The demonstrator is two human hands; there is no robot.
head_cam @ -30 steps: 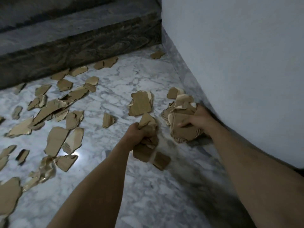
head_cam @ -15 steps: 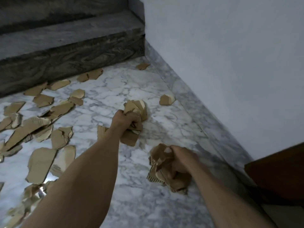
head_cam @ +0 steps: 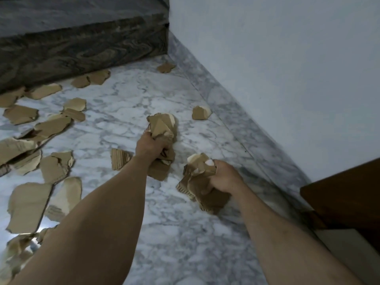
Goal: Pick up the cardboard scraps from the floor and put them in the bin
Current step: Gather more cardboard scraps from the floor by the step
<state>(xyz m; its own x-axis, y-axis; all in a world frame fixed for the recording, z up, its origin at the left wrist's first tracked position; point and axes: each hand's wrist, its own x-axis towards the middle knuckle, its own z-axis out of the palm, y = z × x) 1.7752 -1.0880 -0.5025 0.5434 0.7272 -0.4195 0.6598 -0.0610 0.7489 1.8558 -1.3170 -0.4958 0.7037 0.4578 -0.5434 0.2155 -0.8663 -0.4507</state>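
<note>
Since a second ago the right hand (head_cam: 223,177) has come away from the foot of the wall (head_cam: 287,68), carrying its crumpled wad of cardboard (head_cam: 200,182) nearer and out over the marble floor (head_cam: 123,103); half a second ago it was already about here, and it has shifted only slightly since. Its grip is clamped around the wad, fingers curled over the top, with torn corrugated edges sticking out to the left and below. Over the same second the left hand (head_cam: 151,146) has kept its own bundle of scraps (head_cam: 162,136), fingers wrapped tight around the middle, pieces poking out on the far side and hanging down on the near side; the two hands now sit close together, the left one slightly farther and to the left. Just left of the left wrist a small ribbed scrap (head_cam: 119,161) lies flat on the floor, as before. One loose scrap (head_cam: 201,113) rests near the marble skirting on the right, and another (head_cam: 165,67) lies farther off by the corner. Many more scattered scraps (head_cam: 28,204) cover the left side of the floor, running up to the dark stone step (head_cam: 82,46) at the far end. A dark brown wooden edge (head_cam: 345,198), absent a second ago, shows at the near right. No bin can be made out.
</note>
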